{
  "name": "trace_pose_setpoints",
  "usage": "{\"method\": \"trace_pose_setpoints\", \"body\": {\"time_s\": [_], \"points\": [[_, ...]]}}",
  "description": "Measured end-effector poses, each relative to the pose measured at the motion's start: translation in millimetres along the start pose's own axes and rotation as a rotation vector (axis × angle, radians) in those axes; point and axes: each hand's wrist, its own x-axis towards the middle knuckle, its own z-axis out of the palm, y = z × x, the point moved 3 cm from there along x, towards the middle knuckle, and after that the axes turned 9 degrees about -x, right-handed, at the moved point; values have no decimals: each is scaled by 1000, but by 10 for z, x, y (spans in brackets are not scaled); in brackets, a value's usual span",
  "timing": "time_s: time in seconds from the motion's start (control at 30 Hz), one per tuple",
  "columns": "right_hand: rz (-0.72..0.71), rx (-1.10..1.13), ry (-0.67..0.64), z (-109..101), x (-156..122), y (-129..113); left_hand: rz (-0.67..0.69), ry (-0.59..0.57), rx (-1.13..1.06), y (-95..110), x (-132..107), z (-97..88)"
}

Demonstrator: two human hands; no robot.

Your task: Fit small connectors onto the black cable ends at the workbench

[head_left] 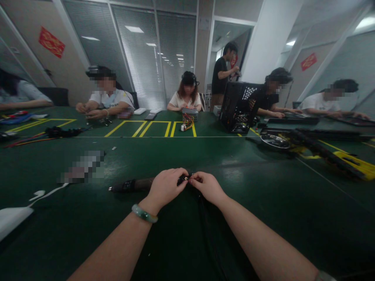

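My left hand (166, 187) and my right hand (208, 186) meet at the middle of the green table (263, 195), fingers pinched together on a small black connector (184, 179). A dark sleeved cable (131, 184) runs left from under my left hand and ends in a metal tip. Another black cable (203, 218) trails from the connector toward me between my forearms. A green bangle (144, 214) sits on my left wrist.
A white object with a white cord (17, 216) lies at the near left. A black computer case (238, 105) stands at the far right, with cables and black parts (322, 150) beside it. Several people sit around the table's far side; one stands behind.
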Motion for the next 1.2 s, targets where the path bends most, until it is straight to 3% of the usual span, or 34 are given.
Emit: {"method": "trace_pose_setpoints", "body": {"time_s": [1.2], "points": [[-55,-35,17,29,24,71,85,34,9,-31,7,40]]}}
